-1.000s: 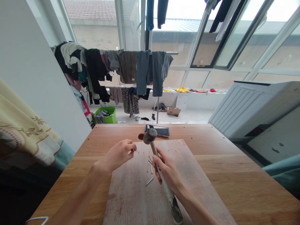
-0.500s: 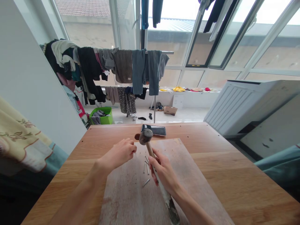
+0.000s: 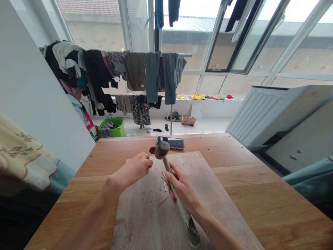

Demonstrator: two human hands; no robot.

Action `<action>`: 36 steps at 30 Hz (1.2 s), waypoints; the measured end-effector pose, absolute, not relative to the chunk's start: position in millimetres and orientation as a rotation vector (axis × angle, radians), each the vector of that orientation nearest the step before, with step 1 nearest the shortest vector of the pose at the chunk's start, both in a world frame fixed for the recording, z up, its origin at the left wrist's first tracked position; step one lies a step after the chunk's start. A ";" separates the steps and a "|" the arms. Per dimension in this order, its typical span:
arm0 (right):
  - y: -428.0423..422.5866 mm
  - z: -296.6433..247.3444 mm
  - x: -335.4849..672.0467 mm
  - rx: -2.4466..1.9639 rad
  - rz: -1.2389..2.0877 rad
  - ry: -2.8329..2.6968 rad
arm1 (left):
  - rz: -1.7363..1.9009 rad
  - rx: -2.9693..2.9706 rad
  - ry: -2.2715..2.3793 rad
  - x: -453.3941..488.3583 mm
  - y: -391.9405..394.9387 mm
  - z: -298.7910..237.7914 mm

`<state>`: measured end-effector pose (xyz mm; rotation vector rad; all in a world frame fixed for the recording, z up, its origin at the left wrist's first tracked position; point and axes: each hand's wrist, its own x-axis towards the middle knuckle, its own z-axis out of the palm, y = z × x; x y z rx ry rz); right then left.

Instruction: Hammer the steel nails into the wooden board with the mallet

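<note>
My right hand (image 3: 182, 185) is wrapped round the wooden handle of a hammer (image 3: 167, 162). Its dark, rounded head is raised above the far part of a worn wooden board (image 3: 140, 222). Over the board's far left edge, my left hand (image 3: 139, 166) is closed, thumb and fingers pinched together. Whatever is in that pinch is hidden or too small to name. Between the two hands several nails (image 3: 164, 185) lie loose on the board, with one nail (image 3: 163, 200) lying a little nearer to me. Small dark holes dot the wood.
The board lies on a wooden table (image 3: 247, 194). A phone (image 3: 173, 142) rests behind the hammer head, beside a brown oval spot (image 3: 152, 150). Beyond stand a laundry rack (image 3: 182, 55) with clothes, a green basket (image 3: 118, 132) and a white appliance (image 3: 249, 118). Curtains hang at both sides.
The view has tilted slightly, so the background sits a little higher. Both hands and the hammer keep almost the same place over the board.
</note>
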<state>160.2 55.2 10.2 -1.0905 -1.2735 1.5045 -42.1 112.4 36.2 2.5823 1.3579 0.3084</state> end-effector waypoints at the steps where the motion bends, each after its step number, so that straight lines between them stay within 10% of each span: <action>1: 55.5 9.9 160.1 -1.088 1.504 -1.273 | 0.345 2.580 1.342 -41.4 113.6 34.1; 14: 54.6 7.9 161.4 -1.053 1.529 -1.264 | 0.997 2.003 1.226 -59.3 116.6 -23.3; 36: 41.5 7.7 171.8 -1.053 1.564 -1.567 | 0.988 2.118 1.286 -54.7 116.3 -22.9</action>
